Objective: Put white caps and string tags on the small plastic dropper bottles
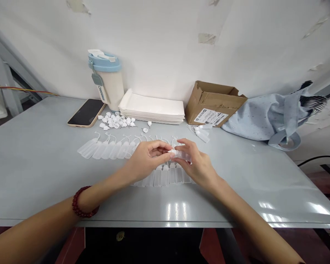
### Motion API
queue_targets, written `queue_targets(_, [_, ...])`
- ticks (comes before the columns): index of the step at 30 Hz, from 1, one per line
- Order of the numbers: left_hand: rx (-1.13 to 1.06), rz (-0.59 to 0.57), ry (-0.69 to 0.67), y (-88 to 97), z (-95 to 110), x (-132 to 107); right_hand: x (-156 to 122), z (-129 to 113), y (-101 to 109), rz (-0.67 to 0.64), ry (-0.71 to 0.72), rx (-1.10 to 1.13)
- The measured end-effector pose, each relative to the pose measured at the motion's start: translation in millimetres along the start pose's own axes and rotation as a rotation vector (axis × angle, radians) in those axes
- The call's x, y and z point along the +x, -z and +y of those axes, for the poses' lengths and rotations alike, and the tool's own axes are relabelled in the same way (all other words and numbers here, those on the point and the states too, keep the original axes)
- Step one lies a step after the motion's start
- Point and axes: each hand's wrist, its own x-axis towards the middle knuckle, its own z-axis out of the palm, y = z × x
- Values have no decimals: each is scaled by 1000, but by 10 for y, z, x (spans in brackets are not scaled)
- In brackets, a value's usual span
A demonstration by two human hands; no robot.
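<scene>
Above the middle of the table, a small translucent plastic bottle [183,155] lies sideways between my two hands. My right hand [200,165] grips the bottle's body, fingers closed around it. At the bottle's white top, my left hand [143,160] pinches with thumb and fingers; they partly hide it. Behind my hands runs a row of similar flat translucent bottles [104,149] with thin tips, and a second row [161,176] lies nearer me, partly covered by my hands. A heap of small white caps [117,121] sits farther back, with two loose caps [145,130] beside it.
Along the wall stand a phone [86,113] lying flat, a cream tumbler with blue lid [110,84], a stack of white envelope-like sheets [154,106], an open cardboard box [211,104] and a pale blue cloth bag [258,117]. Several more translucent bottles [202,134] lie before the box.
</scene>
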Motion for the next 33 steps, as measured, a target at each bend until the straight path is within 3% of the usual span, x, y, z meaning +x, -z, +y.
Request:
queue_targets(4, [8,-31,-7,20,2,2,7,3,21,-11,9,-9])
queue_targets(12, [81,-28,-89,83,69,9,44,-144,167,-165,1,134])
queue_targets(18, [122,-24,-148,93,90,17,53,-133,146,-113,5,163])
queue_targets(23, [134,-53,-130,103,133,13,44,-133,126,-172,-96,246])
queue_targets(33, [100,-112,-170,112,113,9,26,-179,162,-195,-117,301])
